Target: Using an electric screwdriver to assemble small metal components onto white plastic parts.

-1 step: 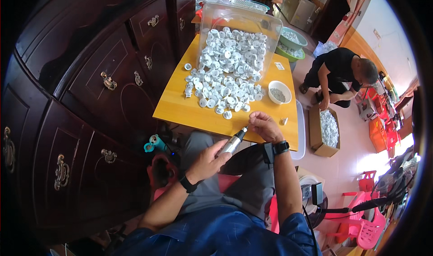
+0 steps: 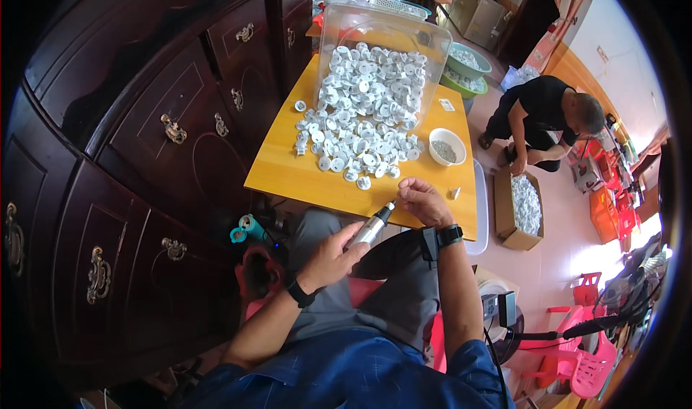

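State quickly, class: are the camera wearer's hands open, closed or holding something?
Left hand: closed around a silver-and-black cylindrical tool.
Right hand: fingers curled near that tool's tip; whether it pinches anything small cannot be told.

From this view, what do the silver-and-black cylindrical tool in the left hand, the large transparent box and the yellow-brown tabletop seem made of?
The tool: probably polished metal, by its bright highlights; its dark nose may be plastic.
The box: likely smooth plastic, by its clear look and pale reflections.
The tabletop: smooth wood or laminate, by its even colour.
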A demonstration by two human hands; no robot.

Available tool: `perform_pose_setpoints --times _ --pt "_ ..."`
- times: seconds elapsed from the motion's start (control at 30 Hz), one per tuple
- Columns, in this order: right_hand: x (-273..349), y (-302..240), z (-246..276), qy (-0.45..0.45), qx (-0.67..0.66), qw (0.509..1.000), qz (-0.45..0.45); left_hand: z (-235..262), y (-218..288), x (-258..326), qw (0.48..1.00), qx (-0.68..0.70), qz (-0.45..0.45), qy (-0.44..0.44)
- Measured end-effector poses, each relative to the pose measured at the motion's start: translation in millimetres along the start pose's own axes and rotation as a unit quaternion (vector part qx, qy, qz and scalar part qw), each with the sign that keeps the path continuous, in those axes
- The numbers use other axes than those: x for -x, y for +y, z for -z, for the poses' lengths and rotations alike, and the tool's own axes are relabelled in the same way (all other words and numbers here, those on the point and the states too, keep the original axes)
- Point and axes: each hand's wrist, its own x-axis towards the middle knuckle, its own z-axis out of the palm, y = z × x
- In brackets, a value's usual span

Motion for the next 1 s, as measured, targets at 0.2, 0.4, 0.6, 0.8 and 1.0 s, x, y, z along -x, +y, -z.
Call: perform_pose_setpoints --times 0.2,0.4,0.6,0.8,1.0 --pt "-1 -2 1 -0.017 0.011 1.0 -0.009 1 4 0 1.0 -0.004 0.002 0.001" --pt "-4 -5 7 -0.047 0.038 0.998 -0.004 2 0 -1 1.0 -0.014 -0.014 -0.006" --pt "-2 -10 9 -0.086 0.066 0.994 0.019 3 -1 -2 1.0 0.006 -0.001 -0.029" --pt "-5 -14 -29 0.018 0.078 0.996 0.048 2 9 1 0.999 0.009 -0.007 0.036" --pt "-29 -7 -24 0.217 0.478 0.835 0.166 5 17 -1 0.997 0.019 -0.019 0.066"
